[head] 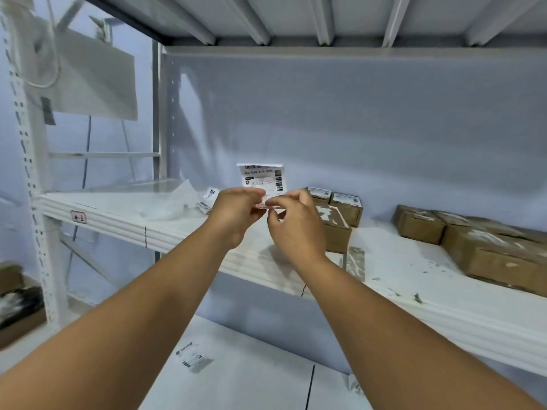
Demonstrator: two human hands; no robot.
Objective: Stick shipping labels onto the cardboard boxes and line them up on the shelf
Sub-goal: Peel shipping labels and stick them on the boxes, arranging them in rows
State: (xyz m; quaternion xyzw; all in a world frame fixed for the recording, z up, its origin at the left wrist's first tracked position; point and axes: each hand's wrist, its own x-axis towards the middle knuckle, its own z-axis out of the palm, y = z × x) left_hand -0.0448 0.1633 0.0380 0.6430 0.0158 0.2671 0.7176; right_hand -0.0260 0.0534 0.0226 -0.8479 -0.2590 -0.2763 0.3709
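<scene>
Both my hands hold a white shipping label point(262, 178) upright above the white shelf point(124, 214). My left hand point(236, 211) pinches its lower edge on the left, and my right hand point(296, 223) pinches it on the right. Just behind my right hand stands a cardboard box point(336, 232), partly hidden by it. Two small boxes point(346, 207) with labels on top sit behind that one. At the right of the shelf lie a small brown box point(418, 224) and a larger one point(497, 255).
Crumpled backing paper and loose labels point(189, 199) lie on the shelf's left part. Another label point(192, 356) lies on the lower shelf. A perforated upright post point(26, 161) stands at the left. An upper shelf hangs overhead.
</scene>
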